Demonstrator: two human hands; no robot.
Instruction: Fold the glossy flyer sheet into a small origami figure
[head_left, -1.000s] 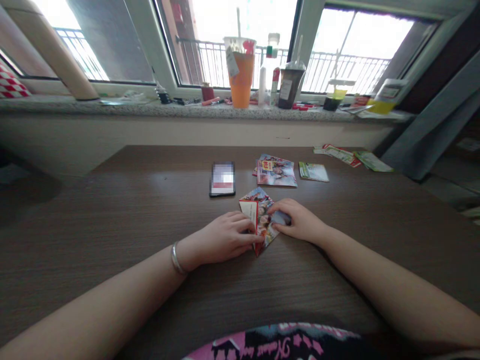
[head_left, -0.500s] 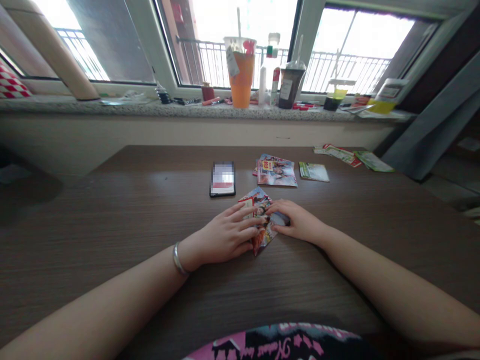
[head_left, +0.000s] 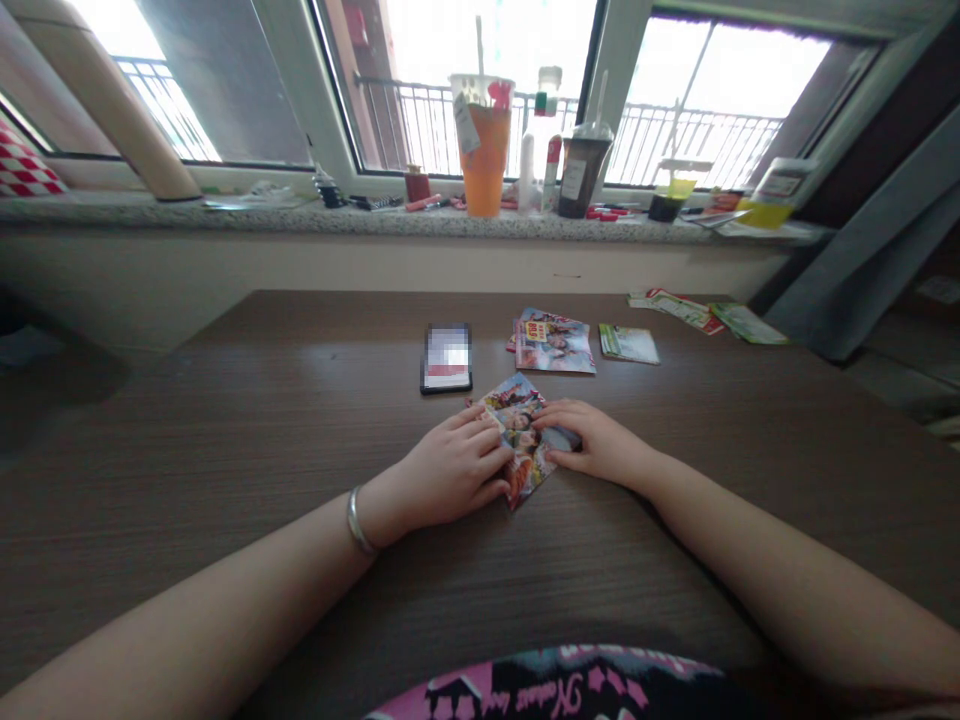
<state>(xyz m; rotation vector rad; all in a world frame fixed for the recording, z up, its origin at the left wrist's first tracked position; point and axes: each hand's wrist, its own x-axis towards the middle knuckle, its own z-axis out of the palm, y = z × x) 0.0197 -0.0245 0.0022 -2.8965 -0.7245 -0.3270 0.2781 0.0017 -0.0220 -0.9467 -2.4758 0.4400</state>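
Note:
A colourful printed leaflet (head_left: 519,432) with pictures of people lies aslant on the brown table between my hands. My left hand (head_left: 459,462), with a silver bangle at the wrist, has its fingers curled over the leaflet's left edge. On the opposite side, my right hand (head_left: 586,436) grips the right edge between thumb and fingers. Part of the leaflet's left side is hidden beneath the left fingers. Just beyond it lie more printed leaflets (head_left: 556,342), stacked, one with a yellow label.
A phone (head_left: 447,358) with a lit screen lies left of the stack. Green-and-white cards (head_left: 630,344) and several paper strips (head_left: 682,308) are at the back right. Along the windowsill stand an orange drink cup (head_left: 484,160), a dark drink cup (head_left: 583,172) and bottles.
My left fingers have drawn back leftward and curled, uncovering more of the leaflet's middle. The right hand stays at the right edge.

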